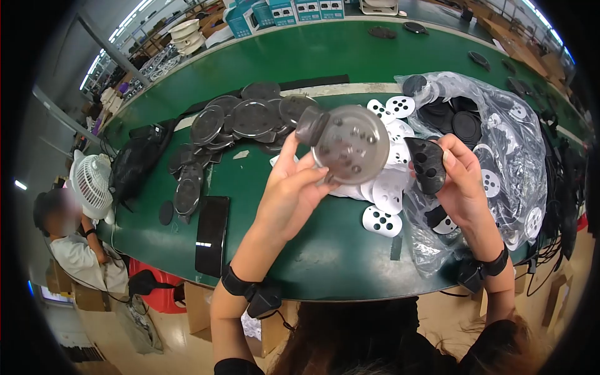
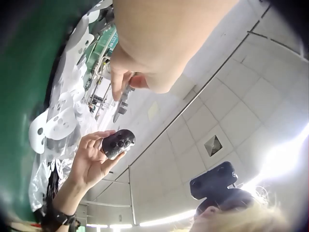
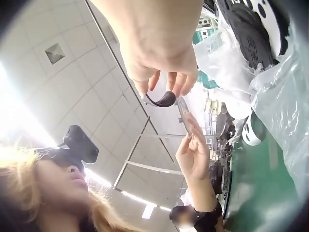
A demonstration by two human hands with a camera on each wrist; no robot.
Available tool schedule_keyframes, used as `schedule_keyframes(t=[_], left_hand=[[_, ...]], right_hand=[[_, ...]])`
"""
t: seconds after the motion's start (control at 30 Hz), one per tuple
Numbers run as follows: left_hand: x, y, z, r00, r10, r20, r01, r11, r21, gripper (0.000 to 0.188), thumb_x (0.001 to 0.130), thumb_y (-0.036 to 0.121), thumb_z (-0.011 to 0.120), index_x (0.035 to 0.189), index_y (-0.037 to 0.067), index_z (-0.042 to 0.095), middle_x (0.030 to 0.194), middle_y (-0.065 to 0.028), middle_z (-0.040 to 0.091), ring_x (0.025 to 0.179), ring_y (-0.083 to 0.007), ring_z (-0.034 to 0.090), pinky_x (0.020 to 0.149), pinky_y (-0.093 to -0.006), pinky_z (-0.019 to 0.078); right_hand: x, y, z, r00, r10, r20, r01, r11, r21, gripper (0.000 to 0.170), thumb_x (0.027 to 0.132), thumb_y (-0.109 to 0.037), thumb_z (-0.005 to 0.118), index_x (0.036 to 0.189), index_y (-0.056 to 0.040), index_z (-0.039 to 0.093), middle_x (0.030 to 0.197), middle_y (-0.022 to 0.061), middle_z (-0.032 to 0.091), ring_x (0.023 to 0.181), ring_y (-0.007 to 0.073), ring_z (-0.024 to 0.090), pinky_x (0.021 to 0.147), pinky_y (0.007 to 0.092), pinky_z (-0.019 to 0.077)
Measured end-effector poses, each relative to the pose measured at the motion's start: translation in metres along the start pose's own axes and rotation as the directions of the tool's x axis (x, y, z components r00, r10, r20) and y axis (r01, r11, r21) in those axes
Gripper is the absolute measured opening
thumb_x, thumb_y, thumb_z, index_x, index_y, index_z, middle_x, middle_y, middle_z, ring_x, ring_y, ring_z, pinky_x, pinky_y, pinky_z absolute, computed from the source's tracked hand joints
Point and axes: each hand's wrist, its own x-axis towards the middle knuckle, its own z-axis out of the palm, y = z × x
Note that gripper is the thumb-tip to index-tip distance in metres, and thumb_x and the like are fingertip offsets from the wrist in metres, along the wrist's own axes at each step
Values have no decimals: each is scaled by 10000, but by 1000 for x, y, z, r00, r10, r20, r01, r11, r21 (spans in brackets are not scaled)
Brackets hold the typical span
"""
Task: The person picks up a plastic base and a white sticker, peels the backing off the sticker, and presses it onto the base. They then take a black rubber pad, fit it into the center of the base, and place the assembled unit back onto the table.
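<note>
Right, both hands are busy, held up over the green surface [image 1: 312,259]. Left hand [image 1: 289,195] pinches a translucent grey disc [image 1: 353,150] by its left side, thumb and fingers at the edge near the stubby tab; broad face towards the head camera. Right hand [image 1: 464,184] pinches a curved black piece [image 1: 427,167] with round holes, thumb on the near side, fingers behind. Disc and black piece are near each other, gap showing between them from the head view.

Below and behind: overlapping white plates [image 1: 382,222] with round holes, some hidden by the disc. On the right, a clear plastic bag [image 1: 428,247] with black discs [image 1: 466,127] and more white plates, mouth open. Left of the hands, a heap of dark discs [image 1: 255,119]; nearer the edge, a flat black slab [image 1: 212,234]. Far left, a white fan [image 1: 92,184] beside a seated person [image 1: 81,253]. Blue boxes [image 1: 282,12] stand at the far side.
</note>
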Motion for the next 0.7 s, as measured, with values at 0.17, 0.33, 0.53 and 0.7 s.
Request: schedule_keyframes(t=[0.17,0.33,0.53,0.7], left_hand=[[-3,-9,-7,976,-192,103,214,934,-286,469,869,98,427,1325,87,318,1279,-146,439,1170,-287,452,958,-443,372],[-6,-24,-16,989,-104,105,112,991,-74,283,930,256,465,1162,99,427,1190,-94,475,1085,-241,479,921,-418,374],[-12,-9,-11,843,345,413,-537,569,623,149,684,116,753,779,67,649,773,24,483,755,-107,399,714,-267,332],[-19,-1,-4,891,154,427,-440,527,727,261,585,74,757,839,109,709,624,17,497,576,-119,392,584,-242,292]], right_hand=[[-2,5,2,999,34,-2,-34,998,55,227,863,-255,601,925,-76,474,886,91,605,795,194,622,729,330,520],[-3,5,3,985,158,73,-172,951,257,90,880,-123,568,930,-68,517,938,28,593,869,96,557,795,261,446],[-3,0,1,991,127,43,-132,980,146,158,894,-170,531,989,-46,507,937,62,594,811,122,578,744,284,474],[0,-5,9,987,127,95,-134,988,74,490,923,-380,350,1324,-102,310,951,175,553,734,213,581,609,318,533]])
